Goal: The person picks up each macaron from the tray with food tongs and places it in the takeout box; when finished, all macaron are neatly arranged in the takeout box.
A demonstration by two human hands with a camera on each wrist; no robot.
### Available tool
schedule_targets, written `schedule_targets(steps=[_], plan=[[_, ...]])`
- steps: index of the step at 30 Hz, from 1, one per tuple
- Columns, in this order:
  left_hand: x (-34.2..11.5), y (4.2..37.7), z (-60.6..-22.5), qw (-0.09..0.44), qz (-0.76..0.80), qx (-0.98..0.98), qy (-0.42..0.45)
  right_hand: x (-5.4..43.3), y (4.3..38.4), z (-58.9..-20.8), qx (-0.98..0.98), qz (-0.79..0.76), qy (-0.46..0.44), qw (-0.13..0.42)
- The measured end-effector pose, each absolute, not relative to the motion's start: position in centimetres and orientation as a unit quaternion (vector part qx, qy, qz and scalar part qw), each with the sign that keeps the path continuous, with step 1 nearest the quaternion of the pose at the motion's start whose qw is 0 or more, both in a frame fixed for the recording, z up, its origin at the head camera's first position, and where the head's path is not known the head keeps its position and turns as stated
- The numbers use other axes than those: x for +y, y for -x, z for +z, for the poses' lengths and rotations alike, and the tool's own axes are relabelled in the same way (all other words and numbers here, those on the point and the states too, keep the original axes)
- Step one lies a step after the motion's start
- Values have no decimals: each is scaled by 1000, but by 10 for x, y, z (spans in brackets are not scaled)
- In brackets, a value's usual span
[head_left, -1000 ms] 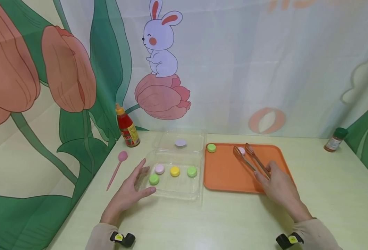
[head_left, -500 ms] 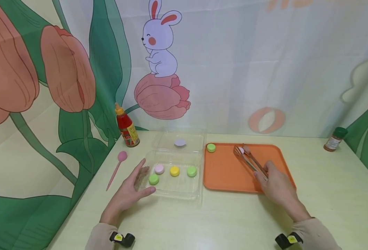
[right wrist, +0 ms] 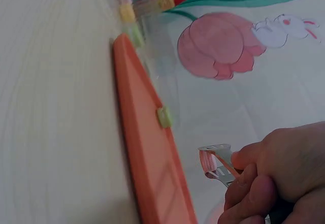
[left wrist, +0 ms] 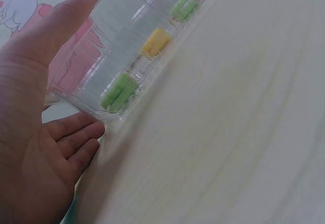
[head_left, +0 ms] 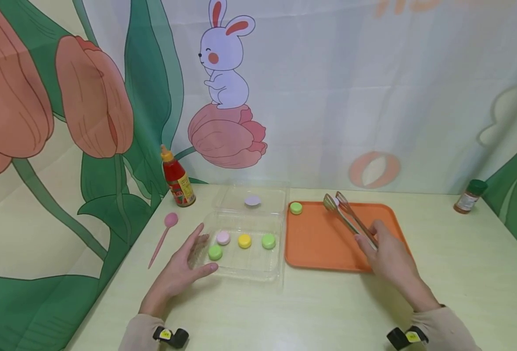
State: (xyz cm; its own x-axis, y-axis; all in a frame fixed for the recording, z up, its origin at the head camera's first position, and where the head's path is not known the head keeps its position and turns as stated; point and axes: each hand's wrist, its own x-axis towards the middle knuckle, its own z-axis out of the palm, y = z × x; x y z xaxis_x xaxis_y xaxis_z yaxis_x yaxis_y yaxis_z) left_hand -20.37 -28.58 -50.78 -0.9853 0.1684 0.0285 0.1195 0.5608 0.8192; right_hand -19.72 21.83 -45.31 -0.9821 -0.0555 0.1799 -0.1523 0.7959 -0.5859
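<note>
My right hand (head_left: 390, 256) grips metal tongs (head_left: 350, 214) over the orange tray (head_left: 320, 243). A pale pink macaron (right wrist: 207, 161) sits between the tong tips, raised above the tray in the right wrist view. At the tray's back left corner lies a green macaron (head_left: 295, 208). My left hand (head_left: 181, 270) is spread at the left side of the clear plastic box (head_left: 249, 273), its fingertips right at the box corner in the left wrist view. Inside the box are a pink macaron (head_left: 223, 238), a yellow macaron (head_left: 244, 241) and two green macarons (head_left: 268, 241).
The box's clear lid (head_left: 232, 197) stands folded back, with a small lilac oval (head_left: 252, 200) on it. A red sauce bottle (head_left: 178, 178) and a pink spoon (head_left: 164, 239) are at the left. A green-capped spice jar (head_left: 470, 196) stands far right. A printed curtain (head_left: 307, 97) hangs behind.
The tongs have closed in on the pink macaron and lifted it off the tray, moving slightly up and left. My left hand keeps its place.
</note>
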Motion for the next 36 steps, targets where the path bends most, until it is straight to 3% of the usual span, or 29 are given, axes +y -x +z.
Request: schedule_targets(steps=[15, 36], plan=[[-287, 204, -510, 25, 460, 884, -79, 147, 179, -410, -919, 370, -123, 51], [-288, 205, -511, 25, 462, 883, -84, 83, 180, -426, -891, 385, -239, -26]])
